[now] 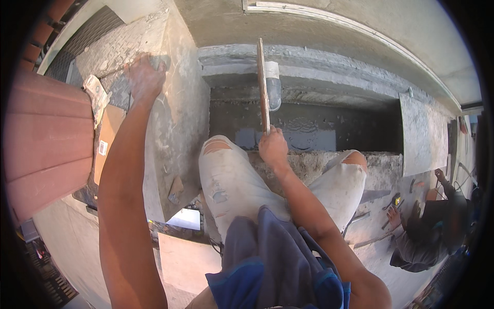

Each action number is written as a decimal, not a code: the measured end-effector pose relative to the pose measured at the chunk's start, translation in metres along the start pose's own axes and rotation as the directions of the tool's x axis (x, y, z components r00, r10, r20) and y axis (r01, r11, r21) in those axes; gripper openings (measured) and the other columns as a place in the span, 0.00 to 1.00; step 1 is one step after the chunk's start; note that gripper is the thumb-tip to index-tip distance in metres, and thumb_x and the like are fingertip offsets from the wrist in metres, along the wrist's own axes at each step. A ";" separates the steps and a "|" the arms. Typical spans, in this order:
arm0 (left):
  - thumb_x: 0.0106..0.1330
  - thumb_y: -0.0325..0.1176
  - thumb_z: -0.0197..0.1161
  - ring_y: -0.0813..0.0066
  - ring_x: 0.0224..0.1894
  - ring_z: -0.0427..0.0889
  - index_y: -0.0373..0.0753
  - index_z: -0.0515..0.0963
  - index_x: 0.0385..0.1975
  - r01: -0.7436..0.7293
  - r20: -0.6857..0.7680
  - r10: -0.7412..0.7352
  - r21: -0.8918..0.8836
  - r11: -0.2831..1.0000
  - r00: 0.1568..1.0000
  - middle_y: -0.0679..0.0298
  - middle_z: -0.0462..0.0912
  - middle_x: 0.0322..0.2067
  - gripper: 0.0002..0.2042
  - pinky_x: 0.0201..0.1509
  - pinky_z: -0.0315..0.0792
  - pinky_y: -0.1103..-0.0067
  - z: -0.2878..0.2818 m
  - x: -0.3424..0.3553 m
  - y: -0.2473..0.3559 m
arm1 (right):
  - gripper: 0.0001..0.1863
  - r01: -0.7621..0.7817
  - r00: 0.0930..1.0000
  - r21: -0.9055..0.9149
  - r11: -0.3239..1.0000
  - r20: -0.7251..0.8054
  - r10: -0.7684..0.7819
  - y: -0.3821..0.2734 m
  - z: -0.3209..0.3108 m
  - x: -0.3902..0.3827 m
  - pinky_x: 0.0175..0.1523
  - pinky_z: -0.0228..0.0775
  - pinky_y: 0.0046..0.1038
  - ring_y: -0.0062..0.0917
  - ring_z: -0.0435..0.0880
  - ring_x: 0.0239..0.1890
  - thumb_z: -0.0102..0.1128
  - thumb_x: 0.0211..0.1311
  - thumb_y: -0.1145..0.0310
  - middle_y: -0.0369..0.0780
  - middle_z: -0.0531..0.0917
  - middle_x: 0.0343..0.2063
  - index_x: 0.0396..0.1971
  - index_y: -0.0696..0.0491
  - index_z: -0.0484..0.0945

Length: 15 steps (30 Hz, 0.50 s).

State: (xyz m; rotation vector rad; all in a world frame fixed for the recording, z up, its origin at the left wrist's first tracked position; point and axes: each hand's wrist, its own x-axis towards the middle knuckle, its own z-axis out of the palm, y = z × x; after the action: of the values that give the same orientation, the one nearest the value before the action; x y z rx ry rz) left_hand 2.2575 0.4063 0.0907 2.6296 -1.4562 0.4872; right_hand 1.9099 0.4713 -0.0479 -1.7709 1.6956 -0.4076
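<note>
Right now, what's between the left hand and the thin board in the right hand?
Head view: going right from the left hand, first the grey block, then the trough's left part, up to the board.

We hold a long, thin, straight brown wooden board (pixel 263 85) by its near end; we see it almost edge-on, around the middle of the scene, its other end pointing to the far side. Well to its left stands a large, rough, grey concrete block (pixel 175 118) with mottled faces, whose top we touch. There, toward the far side, sits a small grey lump, its kind unclear to us.
</note>
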 end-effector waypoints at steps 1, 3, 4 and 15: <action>0.64 0.50 0.58 0.65 0.68 0.64 0.39 0.69 0.61 -0.003 -0.002 0.003 0.000 1.000 1.000 0.56 0.70 0.63 0.29 0.77 0.41 0.64 -0.001 -0.001 0.002 | 0.19 -0.001 1.000 0.009 1.000 0.002 0.001 0.000 0.000 0.001 0.48 0.75 0.46 0.51 0.81 0.44 0.51 0.63 0.69 0.55 0.77 0.45 0.51 0.63 0.73; 0.63 0.50 0.58 0.65 0.68 0.65 0.39 0.70 0.61 0.001 0.032 -0.001 0.002 1.000 0.999 0.56 0.70 0.62 0.29 0.76 0.42 0.63 -0.008 -0.001 0.006 | 0.20 -0.026 1.000 0.027 0.999 0.006 0.025 -0.001 0.002 0.002 0.49 0.74 0.46 0.52 0.81 0.45 0.51 0.63 0.69 0.55 0.77 0.45 0.52 0.63 0.72; 0.63 0.50 0.59 0.65 0.68 0.65 0.39 0.70 0.60 0.005 0.047 -0.005 0.007 1.000 0.999 0.56 0.71 0.62 0.29 0.76 0.42 0.63 -0.012 -0.002 0.007 | 0.21 -0.046 0.999 0.036 0.998 0.010 0.046 -0.009 0.000 0.000 0.49 0.74 0.46 0.52 0.80 0.45 0.52 0.63 0.69 0.55 0.77 0.45 0.53 0.63 0.72; 0.63 0.50 0.57 0.65 0.68 0.64 0.38 0.71 0.60 -0.033 -0.021 0.034 0.035 0.999 0.999 0.56 0.70 0.62 0.29 0.76 0.43 0.63 -0.004 -0.001 0.002 | 0.14 -0.037 0.997 0.059 0.998 -0.065 0.041 -0.011 0.012 -0.004 0.44 0.77 0.46 0.50 0.82 0.41 0.53 0.61 0.71 0.54 0.76 0.42 0.43 0.63 0.73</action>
State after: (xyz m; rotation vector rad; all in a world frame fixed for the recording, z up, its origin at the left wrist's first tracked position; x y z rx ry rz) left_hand 2.2544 0.4069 0.0938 2.6212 -1.5014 0.5478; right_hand 1.9257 0.4777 -0.0487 -1.6972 1.7442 -0.4978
